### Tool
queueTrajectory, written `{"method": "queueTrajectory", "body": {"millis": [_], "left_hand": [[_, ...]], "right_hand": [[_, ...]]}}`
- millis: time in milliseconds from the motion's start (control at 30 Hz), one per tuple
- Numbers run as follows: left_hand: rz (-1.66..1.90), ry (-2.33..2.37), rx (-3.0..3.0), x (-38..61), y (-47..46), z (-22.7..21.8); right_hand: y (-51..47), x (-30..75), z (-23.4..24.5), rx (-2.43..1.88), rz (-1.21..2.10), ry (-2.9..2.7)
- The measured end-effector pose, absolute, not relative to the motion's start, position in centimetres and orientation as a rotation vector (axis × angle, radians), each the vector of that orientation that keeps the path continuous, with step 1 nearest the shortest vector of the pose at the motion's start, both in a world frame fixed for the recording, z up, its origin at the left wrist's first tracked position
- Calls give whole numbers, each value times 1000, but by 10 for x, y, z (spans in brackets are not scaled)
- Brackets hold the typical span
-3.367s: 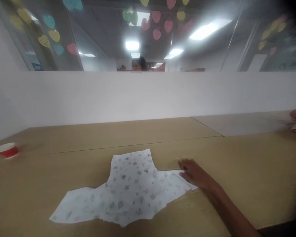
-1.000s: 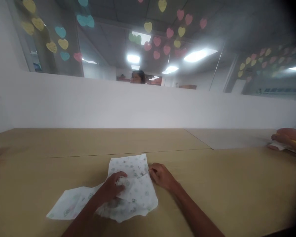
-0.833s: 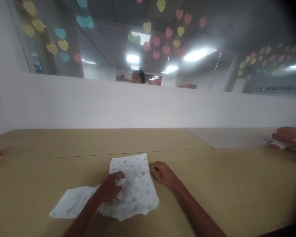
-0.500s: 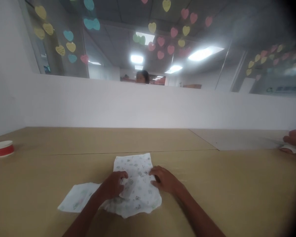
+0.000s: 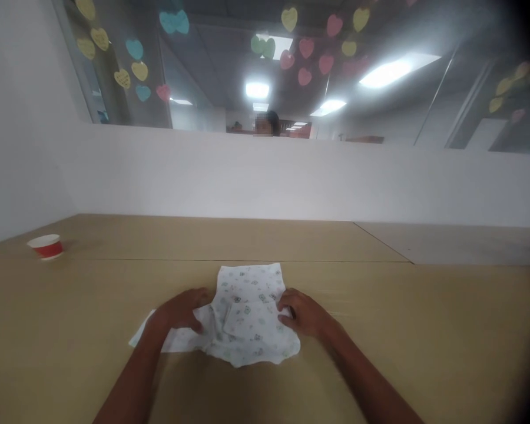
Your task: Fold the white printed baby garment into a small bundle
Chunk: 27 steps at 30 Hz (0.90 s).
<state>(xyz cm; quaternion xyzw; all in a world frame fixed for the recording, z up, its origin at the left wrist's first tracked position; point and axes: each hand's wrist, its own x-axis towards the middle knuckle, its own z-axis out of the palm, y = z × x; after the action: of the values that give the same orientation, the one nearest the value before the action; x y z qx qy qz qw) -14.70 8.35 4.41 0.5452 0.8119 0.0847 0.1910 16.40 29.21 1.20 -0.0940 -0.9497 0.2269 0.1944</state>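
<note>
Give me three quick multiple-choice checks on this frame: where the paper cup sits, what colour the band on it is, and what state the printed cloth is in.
1. Where is the paper cup?
A. far left on the table
B. on the cloth
C. in the right hand

2. What colour is the cup's band?
A. blue
B. red
C. green

3. What state is the printed cloth in?
A. hanging in the air
B. rolled into a tube
C. partly folded, lying on the table

Answers: 1 A, the cup stands alone near the left wall, apart from both hands. 2 B, a red band runs under a white rim. 3 C, layers overlap in the middle, with the left hand and right hand resting on its edges.
</note>
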Motion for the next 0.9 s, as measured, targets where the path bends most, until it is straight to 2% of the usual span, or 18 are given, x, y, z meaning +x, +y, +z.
{"method": "queueTrajectory", "body": {"millis": [300,367,467,567,633,767,900], "left_hand": [[155,2162,1424,-204,52,49],[235,2166,1422,-214,44,56],[566,2074,1388,-206,42,74],[1030,1794,1341,-164,61,94],[1115,1604,1374,-128,80,103],[1131,1210,1397,-87,108,93],[956,1574,1613,-106,114,54]], "right_hand": [[283,160,19,-250,679,-2592],[276,155,23,-215,893,-2483],[263,140,28,-142,1441,-2307],[250,119,28,-63,2051,-2120],[245,104,24,-70,2317,-1970],[247,92,9,-179,2540,-1606],[262,101,0,-341,2570,-1531]]}}
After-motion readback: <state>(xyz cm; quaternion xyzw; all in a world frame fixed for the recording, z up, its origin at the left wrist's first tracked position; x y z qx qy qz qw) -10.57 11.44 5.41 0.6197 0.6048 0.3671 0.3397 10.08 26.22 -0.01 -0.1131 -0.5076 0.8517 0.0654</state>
